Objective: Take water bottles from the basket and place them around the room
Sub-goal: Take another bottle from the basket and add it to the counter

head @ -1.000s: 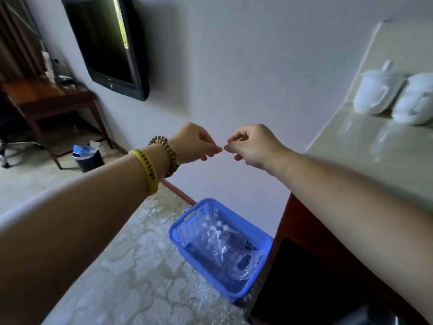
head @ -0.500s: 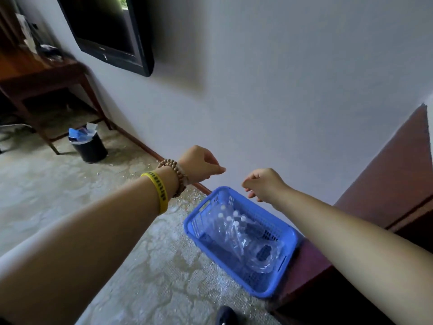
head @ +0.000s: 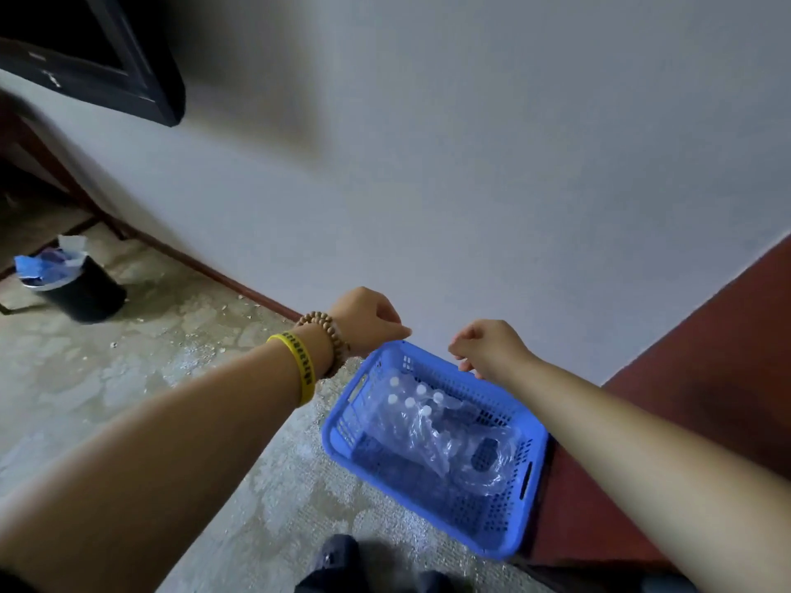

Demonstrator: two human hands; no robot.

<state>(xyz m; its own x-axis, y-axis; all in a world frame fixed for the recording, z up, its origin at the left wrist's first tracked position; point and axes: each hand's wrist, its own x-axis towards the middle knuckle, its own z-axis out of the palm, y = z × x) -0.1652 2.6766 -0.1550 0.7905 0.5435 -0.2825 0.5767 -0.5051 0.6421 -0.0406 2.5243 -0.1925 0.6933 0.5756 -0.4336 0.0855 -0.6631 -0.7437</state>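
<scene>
A blue plastic basket stands on the floor beside a dark red cabinet. Inside it lie several clear water bottles with white caps, wrapped in clear plastic film. My left hand, with a bead bracelet and a yellow band on the wrist, hovers above the basket's far left corner, its fingers curled and holding nothing. My right hand hangs over the basket's far rim, fingers also curled and empty. Neither hand touches the basket or the bottles.
The dark red cabinet rises on the right, close against the basket. A black waste bin with blue and white rubbish stands on the floor at left. A wall-mounted TV hangs at upper left. My shoes show at the bottom.
My view has tilted down from the countertop toward the floor. Both hands have dropped lower and moved apart, ending just above the basket's far rim.
</scene>
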